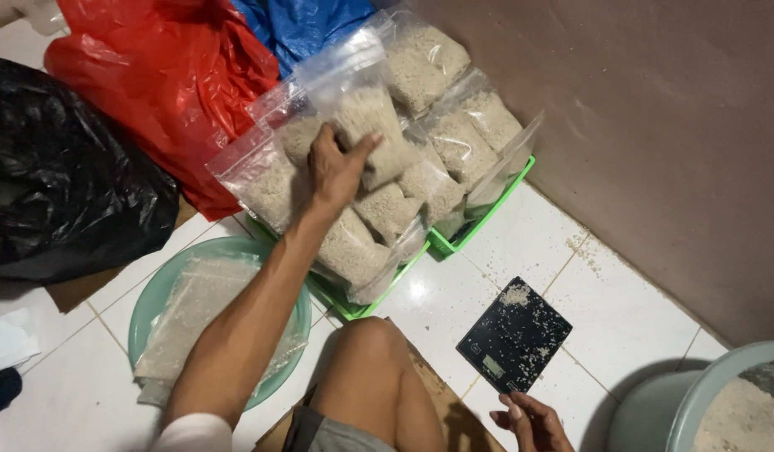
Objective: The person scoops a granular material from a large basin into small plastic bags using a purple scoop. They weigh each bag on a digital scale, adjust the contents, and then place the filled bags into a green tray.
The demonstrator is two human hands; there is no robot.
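My left hand (pixel 337 172) reaches forward and grips a clear zip bag (pixel 366 117) filled with pale beige grain, at the top of a pile. Several more filled bags (pixel 454 142) lie stacked in two green trays (pixel 479 224) against the wall. My right hand (pixel 531 423) rests low at the bottom edge, fingers loosely apart and holding nothing. It is just below a black digital scale (pixel 514 335) that lies on the white tiles, dusted with grains. My bent knee (pixel 372 360) sits between the two hands.
A green basin (pixel 146 305) holding flat empty clear bags lies under my left forearm. Red (pixel 169 67), black (pixel 61 167) and blue (pixel 307 25) plastic sacks stand at the back left. A grey tub (pixel 697 393) of the beige grain is at the bottom right, and a brown wall runs along the right.
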